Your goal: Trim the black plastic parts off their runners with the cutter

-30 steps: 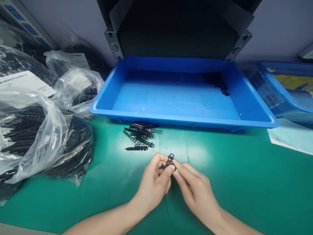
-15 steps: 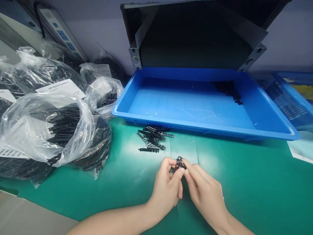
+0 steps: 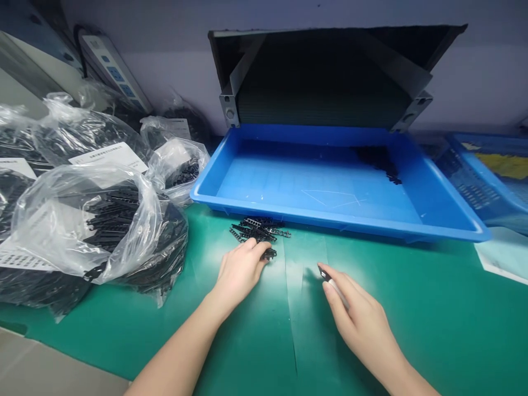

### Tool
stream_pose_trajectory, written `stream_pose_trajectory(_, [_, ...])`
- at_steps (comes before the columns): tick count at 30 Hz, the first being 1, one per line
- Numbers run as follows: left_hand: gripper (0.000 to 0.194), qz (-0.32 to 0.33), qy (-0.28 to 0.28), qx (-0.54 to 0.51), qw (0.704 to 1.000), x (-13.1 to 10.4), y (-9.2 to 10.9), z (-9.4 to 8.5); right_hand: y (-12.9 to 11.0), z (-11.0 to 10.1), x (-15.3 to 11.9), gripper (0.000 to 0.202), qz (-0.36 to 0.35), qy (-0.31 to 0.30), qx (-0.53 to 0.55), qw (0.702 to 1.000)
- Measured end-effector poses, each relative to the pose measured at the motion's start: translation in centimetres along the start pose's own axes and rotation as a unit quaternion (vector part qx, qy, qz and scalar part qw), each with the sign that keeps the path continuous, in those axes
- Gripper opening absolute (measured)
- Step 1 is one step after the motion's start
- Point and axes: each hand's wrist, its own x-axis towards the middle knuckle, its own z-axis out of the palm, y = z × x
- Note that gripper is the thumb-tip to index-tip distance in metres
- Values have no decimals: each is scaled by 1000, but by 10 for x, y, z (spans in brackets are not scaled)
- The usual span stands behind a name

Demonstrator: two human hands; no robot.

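Observation:
My left hand (image 3: pixel 241 269) is at the near side of a loose pile of black plastic strips (image 3: pixel 258 225). Its fingers are closed on one black plastic strip (image 3: pixel 270 253), whose right end shows past the fingertips; the rest is hidden under the hand. To the right, above the green mat, my right hand (image 3: pixel 358 313) pinches a small black piece (image 3: pixel 324 273) between thumb and forefinger. A pale patch shows on that piece, and most of it is covered by the fingers.
A blue tray (image 3: pixel 330 220) stands behind the hands, with black parts (image 3: pixel 379 159) in its far right corner. Clear bags (image 3: pixel 144 231) of black strips crowd the left. A blue basket (image 3: pixel 474 170) and white paper (image 3: pixel 503 253) are at the right. A dark metal-framed opening (image 3: pixel 322 77) overhangs the tray.
My hands were together at a black part and have moved apart. The left has gone left and away to the pile, taking hold of a strip; the right has shifted slightly right with a black piece.

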Motion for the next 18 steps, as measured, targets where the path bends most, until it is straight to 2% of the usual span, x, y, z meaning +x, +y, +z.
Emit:
stream_pose_trajectory(3, [20, 19, 59, -23, 998, 1, -1, 2, 0, 0, 0, 32, -4, -22, 12, 1000])
stream_pose_trajectory(6, [18, 71, 143, -111, 981, -6, 10, 4, -3, -1, 0, 34, 6, -32, 62, 998])
stream_pose_trajectory(8, [17, 118, 137, -203, 962, -14, 23, 5, -6, -4, 1, 34, 17, -49, 128, 990])
stream_pose_trajectory(9, [16, 133, 102, -259, 951, -18, 30, 6, -8, -6, 2, 33, 25, -64, 170, 983])
stream_pose_trajectory(11, [15, 126, -12, -376, 918, -26, 42, 6, -11, -11, 4, 26, 49, -95, 256, 961])
stream_pose_trajectory(14, [17, 44, -180, -488, 853, -34, 54, 6, -13, -16, 8, 18, 104, -115, 334, 930])
stream_pose_trajectory(16, [17, 2, -231, -522, 821, -35, 58, 4, -11, -16, 9, 21, 124, -110, 356, 920])
stream_pose_trajectory(18, [16, -19, -241, -544, 804, -35, 59, 3, -8, -16, 10, 23, 125, -111, 360, 918])
